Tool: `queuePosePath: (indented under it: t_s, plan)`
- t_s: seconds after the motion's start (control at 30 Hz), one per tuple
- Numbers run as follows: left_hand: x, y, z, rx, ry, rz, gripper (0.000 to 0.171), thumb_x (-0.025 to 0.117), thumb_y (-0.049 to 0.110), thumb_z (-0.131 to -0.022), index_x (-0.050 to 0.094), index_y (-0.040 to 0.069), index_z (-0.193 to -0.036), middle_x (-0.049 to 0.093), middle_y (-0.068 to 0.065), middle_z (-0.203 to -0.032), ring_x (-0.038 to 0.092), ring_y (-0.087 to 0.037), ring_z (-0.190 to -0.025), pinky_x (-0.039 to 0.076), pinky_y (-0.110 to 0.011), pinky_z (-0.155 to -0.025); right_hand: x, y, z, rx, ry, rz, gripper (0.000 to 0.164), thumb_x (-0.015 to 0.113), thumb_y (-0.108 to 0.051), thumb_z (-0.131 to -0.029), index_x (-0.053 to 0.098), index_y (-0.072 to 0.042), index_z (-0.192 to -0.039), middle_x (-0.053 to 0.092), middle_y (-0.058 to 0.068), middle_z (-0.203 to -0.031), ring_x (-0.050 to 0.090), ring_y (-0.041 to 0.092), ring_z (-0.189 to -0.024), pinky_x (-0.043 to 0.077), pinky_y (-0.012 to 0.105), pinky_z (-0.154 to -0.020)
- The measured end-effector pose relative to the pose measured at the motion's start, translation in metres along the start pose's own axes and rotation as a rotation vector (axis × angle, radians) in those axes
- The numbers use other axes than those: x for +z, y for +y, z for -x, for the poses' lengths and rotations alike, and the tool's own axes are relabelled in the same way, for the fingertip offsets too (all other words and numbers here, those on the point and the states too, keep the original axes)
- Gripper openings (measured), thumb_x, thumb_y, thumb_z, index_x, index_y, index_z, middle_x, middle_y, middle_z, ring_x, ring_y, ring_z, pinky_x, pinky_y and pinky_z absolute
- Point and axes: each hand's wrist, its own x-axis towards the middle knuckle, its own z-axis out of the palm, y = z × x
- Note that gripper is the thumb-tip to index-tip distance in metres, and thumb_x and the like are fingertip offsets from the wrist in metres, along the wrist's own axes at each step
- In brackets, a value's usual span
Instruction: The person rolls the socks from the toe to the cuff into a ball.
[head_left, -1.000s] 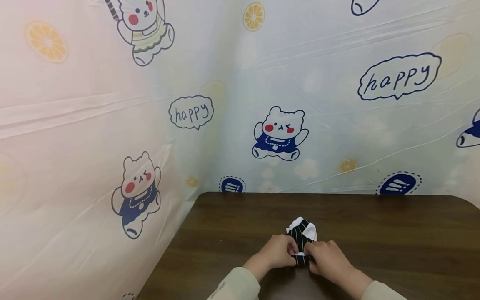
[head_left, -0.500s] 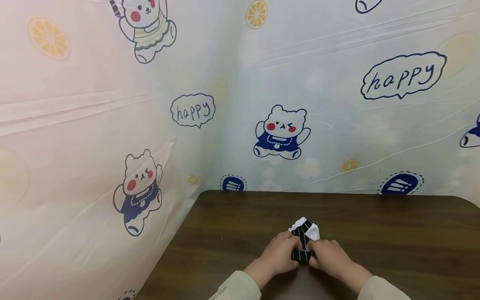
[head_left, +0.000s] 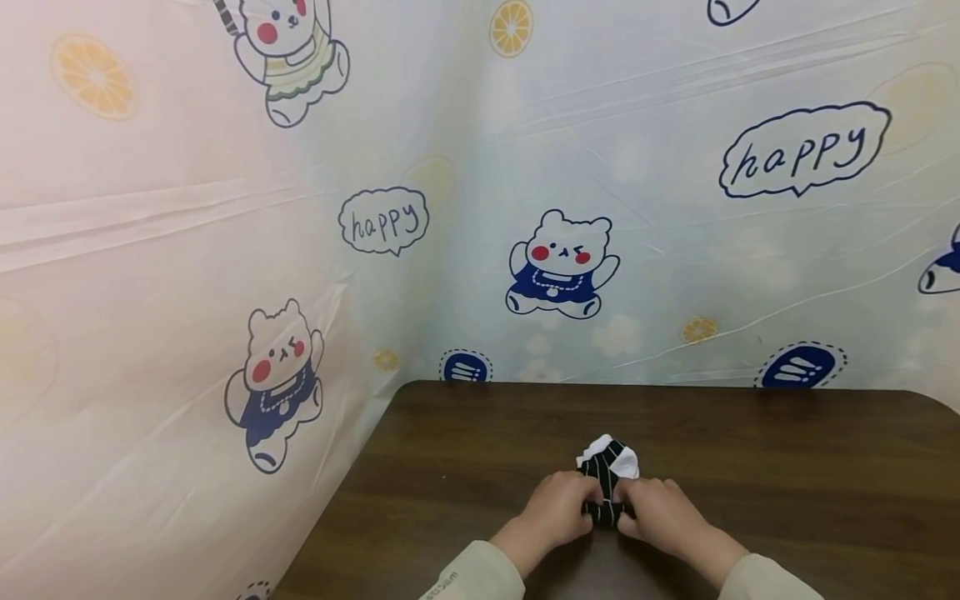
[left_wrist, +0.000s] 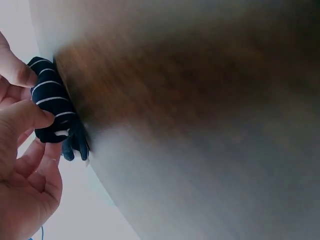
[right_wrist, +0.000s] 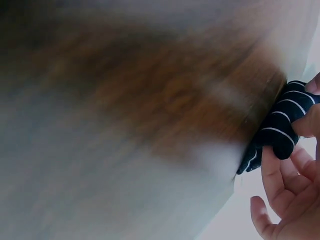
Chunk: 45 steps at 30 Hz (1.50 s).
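Observation:
A black sock with thin white stripes and white patches lies on the brown table, its near end folded or rolled over into a thick edge. From the left side, my left hand pinches that roll between thumb and fingers. My right hand grips the opposite end of the roll. Seen from the left wrist, the rolled sock shows its striped outside, with a loose layer hanging at one end. In the right wrist view, fingers reach under the end of the roll.
The dark wooden table has rounded far corners. Behind it and along the left hangs a pale curtain printed with bears, orange slices and speech bubbles.
The sock's near end has been turned further over itself, and the white band near the fingers is now mostly covered. Both hands stay on the sock, with only small finger movements.

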Motion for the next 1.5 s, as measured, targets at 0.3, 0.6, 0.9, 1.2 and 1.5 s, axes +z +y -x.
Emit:
queuePosePath:
  t_s: [0.3,0.6,0.9,1.2,1.5]
  plan:
    - [-0.0001,-0.0060,-0.0044,-0.066,-0.001,0.136,0.020,0.076,0.008,-0.065,0.067,0.017,-0.080,0.064,0.011,-0.075,0.052,0.000,-0.066,0.042,-0.017,-0.062,-0.0090,-0.0044,0.0049,-0.007,0.082,0.140,0.019,0.074,-0.022,-0.073,0.060,-0.018,-0.085,0.054,-0.010,-0.077,0.054,0.009,-0.068,0.038,0.036,-0.060]
    - [-0.0029,-0.0088,-0.0066,-0.113,-0.011,0.242,0.018,0.075,0.005,-0.065,0.069,0.014,-0.079,0.068,0.008,-0.076,0.056,0.001,-0.072,0.043,-0.016,-0.065,-0.0096,-0.0042,0.0073,-0.066,0.134,0.203,0.031,0.081,-0.028,-0.069,0.061,-0.017,-0.090,0.058,-0.003,-0.087,0.057,0.017,-0.078,0.042,0.041,-0.067]
    - [-0.0048,-0.0081,-0.0081,-0.167,-0.049,0.316,0.014,0.075,0.003,-0.068,0.070,0.011,-0.079,0.068,0.003,-0.075,0.057,-0.001,-0.071,0.043,-0.017,-0.066,-0.0068,-0.0040,0.0076,-0.088,0.110,0.209,0.034,0.084,-0.020,-0.063,0.060,-0.016,-0.087,0.057,-0.003,-0.084,0.057,0.019,-0.074,0.043,0.042,-0.065]
    - [-0.0077,-0.0062,-0.0071,-0.179,-0.043,0.336,0.013,0.073,0.003,-0.069,0.071,0.010,-0.080,0.067,0.003,-0.074,0.057,-0.004,-0.070,0.043,-0.018,-0.065,-0.0044,-0.0017,0.0046,-0.069,0.066,0.189,0.032,0.082,-0.010,-0.062,0.060,-0.014,-0.085,0.057,-0.002,-0.081,0.058,0.020,-0.070,0.040,0.039,-0.060]
    - [-0.0044,-0.0008,-0.0038,-0.169,-0.005,0.215,0.021,0.075,0.009,-0.069,0.071,0.014,-0.089,0.065,0.006,-0.085,0.055,-0.004,-0.076,0.045,-0.020,-0.068,-0.0011,0.0022,0.0021,-0.085,0.102,0.142,0.025,0.071,-0.006,-0.059,0.060,-0.013,-0.081,0.057,-0.004,-0.072,0.056,0.016,-0.065,0.039,0.036,-0.054]
